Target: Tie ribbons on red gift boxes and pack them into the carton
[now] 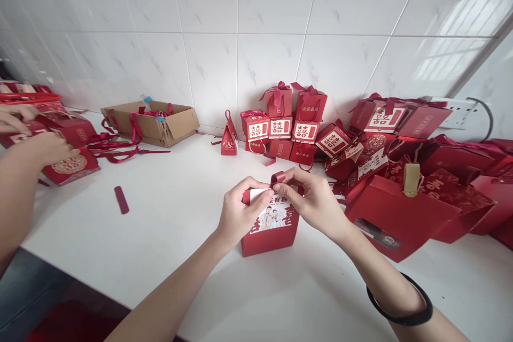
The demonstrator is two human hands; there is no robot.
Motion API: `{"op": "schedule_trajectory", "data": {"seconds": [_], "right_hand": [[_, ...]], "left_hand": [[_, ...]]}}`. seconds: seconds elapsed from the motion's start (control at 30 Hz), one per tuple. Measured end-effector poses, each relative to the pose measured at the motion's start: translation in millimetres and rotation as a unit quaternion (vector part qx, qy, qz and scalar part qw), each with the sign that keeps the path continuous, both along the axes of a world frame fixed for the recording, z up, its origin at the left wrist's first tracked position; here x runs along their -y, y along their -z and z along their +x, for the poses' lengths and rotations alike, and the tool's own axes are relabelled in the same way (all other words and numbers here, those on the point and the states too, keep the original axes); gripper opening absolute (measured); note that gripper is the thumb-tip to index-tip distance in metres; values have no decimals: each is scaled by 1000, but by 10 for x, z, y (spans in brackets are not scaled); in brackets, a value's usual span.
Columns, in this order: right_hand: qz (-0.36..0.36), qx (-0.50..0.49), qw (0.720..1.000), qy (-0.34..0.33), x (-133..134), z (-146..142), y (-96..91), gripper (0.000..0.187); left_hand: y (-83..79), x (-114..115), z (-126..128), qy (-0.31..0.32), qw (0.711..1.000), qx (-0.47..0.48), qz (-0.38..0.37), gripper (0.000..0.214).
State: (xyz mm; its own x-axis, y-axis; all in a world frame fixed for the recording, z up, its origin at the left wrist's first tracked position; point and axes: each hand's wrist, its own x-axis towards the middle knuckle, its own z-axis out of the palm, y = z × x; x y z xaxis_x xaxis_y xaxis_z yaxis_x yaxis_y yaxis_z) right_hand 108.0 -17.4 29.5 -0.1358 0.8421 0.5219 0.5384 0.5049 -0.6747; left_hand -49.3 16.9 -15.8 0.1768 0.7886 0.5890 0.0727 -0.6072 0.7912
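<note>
A red gift box (pixel 268 243) with a cartoon couple on its front stands upright on the white table. My left hand (pixel 240 214) is closed on its upper left edge, thumb across the top of the front. Opposite it, my right hand (pixel 318 203) pinches the base of a dark red strap loop (pixel 278 176) at the top of the box. The fingertips of both hands nearly meet there. How the strap joins the box is hidden by my fingers.
Small red boxes (pixel 280 128) are stacked against the tiled wall. Larger red gift boxes (pixel 401 214) crowd the right side. A cardboard tray (pixel 176 131) holding ribbons and a loose dark red strip (pixel 121 200) lie left. Another person's hand (pixel 60 149) works among boxes at far left.
</note>
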Motion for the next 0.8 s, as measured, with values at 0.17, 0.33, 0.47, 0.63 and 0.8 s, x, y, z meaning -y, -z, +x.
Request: {"op": "schedule_trajectory", "data": {"seconds": [0.17, 0.33, 0.47, 0.63, 0.8], "right_hand": [[-23, 17, 998, -63, -9, 103, -28, 12], [-7, 75, 996, -37, 15, 152, -49, 15], [14, 85, 995, -43, 8, 147, -12, 14], [14, 82, 995, -57, -5, 151, 9, 15], [5, 73, 995, -63, 1, 141, -4, 14]], "left_hand": [[-4, 6, 13, 10, 1000, 14, -21, 15], [-21, 20, 21, 16, 1000, 17, -21, 15], [-25, 22, 19, 16, 1000, 17, -18, 16], [-35, 28, 17, 12, 1000, 8, -8, 13], [-43, 27, 12, 14, 1000, 14, 15, 7]]}}
